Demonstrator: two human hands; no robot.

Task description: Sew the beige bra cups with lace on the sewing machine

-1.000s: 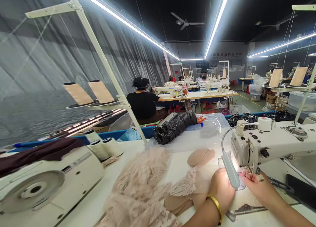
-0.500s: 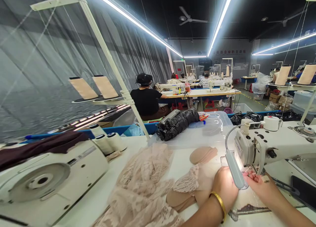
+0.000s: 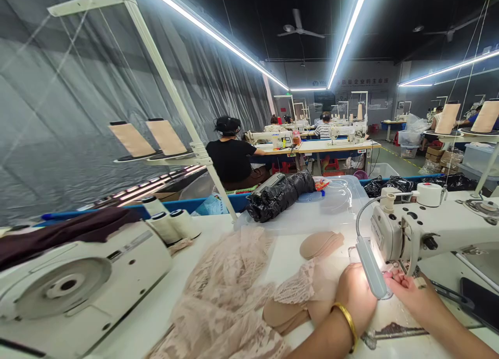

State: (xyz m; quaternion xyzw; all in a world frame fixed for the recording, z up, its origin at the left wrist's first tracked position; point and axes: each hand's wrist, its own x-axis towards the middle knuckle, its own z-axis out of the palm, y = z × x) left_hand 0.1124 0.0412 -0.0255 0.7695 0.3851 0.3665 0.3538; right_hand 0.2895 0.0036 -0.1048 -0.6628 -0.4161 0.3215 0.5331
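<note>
My left hand (image 3: 355, 292), with a gold bangle (image 3: 345, 320) at the wrist, rests at the needle end of a white sewing machine (image 3: 393, 234). Its fingers are hidden behind a grey lamp (image 3: 372, 268). Close by on the right, my right hand (image 3: 407, 291) has its fingertips pinched together under the machine head; what they hold is too small to make out. Beige fabric with a lace part (image 3: 298, 285) lies against the left hand. Beige oval pads (image 3: 286, 313) sit beside it, and more pads (image 3: 319, 245) lie behind.
Beige lace cloth (image 3: 228, 286) is heaped to the left. Another machine (image 3: 78, 291) and thread cones (image 3: 183, 225) stand further left. A black plastic-wrapped bundle (image 3: 280, 195) lies on a clear plastic lid (image 3: 343, 197). Scissors (image 3: 452, 295) and a phone (image 3: 481, 302) lie at right. A person (image 3: 230, 158) sits ahead.
</note>
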